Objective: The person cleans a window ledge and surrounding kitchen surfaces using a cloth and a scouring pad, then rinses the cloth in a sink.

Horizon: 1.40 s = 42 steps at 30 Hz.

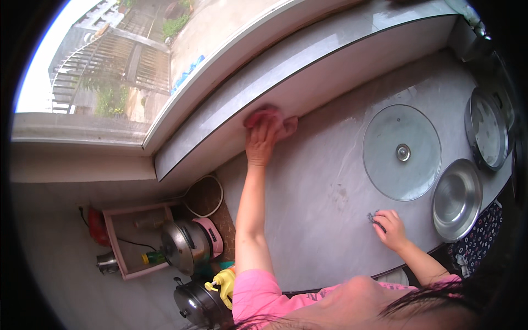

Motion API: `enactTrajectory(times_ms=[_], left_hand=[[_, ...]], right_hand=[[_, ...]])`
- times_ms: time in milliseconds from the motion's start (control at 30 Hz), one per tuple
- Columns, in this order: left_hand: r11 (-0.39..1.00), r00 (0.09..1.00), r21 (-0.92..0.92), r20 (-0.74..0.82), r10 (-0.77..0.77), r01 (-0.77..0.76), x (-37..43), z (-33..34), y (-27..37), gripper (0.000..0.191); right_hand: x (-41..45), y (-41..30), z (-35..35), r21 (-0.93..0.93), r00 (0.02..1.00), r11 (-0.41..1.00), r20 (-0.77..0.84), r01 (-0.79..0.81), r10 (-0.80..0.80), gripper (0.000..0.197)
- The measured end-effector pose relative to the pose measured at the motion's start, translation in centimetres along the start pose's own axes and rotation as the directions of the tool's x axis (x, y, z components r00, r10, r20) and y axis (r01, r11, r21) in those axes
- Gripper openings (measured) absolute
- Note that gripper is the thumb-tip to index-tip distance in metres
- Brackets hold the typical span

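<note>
My left hand point(260, 142) presses a crumpled red-pink cloth point(288, 127) against the tiled upright face point(330, 86) below the windowsill, just above the back of the grey countertop point(309, 198). The cloth is slightly blurred. Nearer my body, my right hand point(390, 229) rests at the counter with a small dark scouring pad point(374, 218), probably steel wool, pinched in its fingers. Beyond that hand a round glass lid point(383, 165) with a metal knob lies flat. Faint smudges point(340, 196) mark the counter between the hands.
At the right stand a steel basin point(456, 202) and a wet metal pan point(489, 128). On the left are a pink-based electric cooker point(185, 245), a pink rack point(117, 247), a dark lidded pot point(198, 303) and a yellow pump bottle point(225, 284). A white cord point(222, 192) loops behind them.
</note>
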State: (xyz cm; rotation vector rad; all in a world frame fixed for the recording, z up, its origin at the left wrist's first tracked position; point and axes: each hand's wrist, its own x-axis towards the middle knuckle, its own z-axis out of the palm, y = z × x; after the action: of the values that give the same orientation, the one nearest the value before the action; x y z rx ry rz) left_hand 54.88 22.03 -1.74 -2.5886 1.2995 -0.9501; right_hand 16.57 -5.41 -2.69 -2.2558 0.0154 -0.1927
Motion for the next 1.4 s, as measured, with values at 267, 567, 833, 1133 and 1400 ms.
enactTrajectory(times_ms=[267, 567, 833, 1133, 1400], left_hand=[[0.912, 0.964, 0.36, -0.098, 0.247, -0.198, 3.3, 4.0, 1.6, 0.035], [0.906, 0.967, 0.336, 0.071, 0.246, -0.256, 9.3, 5.6, 7.3, 0.054], [0.86, 0.927, 0.361, 0.036, 0.373, -0.36, 21.8, 8.1, 18.3, 0.061], [0.961, 0.98, 0.188, 0.044, 0.196, -0.201, 10.8, 4.2, 8.5, 0.05], [0.948, 0.978, 0.27, -0.071, 0.197, -0.171, 13.4, 4.2, 6.4, 0.053]], right_hand=[[-1.8, 4.4, 0.2, 0.042, 0.995, 0.995, -0.047, 0.085, -0.083, 0.028], [-2.2, 5.4, 0.0, 0.1, 0.994, 0.992, -0.091, 0.072, -0.063, 0.029], [-2.2, 5.3, -0.1, 0.131, 0.993, 0.986, -0.08, 0.099, -0.09, 0.028], [-2.3, 6.3, -0.5, 0.189, 0.991, 0.978, -0.115, 0.088, -0.067, 0.029], [-2.3, 6.5, -0.3, 0.265, 0.987, 0.959, -0.149, 0.1, -0.062, 0.026]])
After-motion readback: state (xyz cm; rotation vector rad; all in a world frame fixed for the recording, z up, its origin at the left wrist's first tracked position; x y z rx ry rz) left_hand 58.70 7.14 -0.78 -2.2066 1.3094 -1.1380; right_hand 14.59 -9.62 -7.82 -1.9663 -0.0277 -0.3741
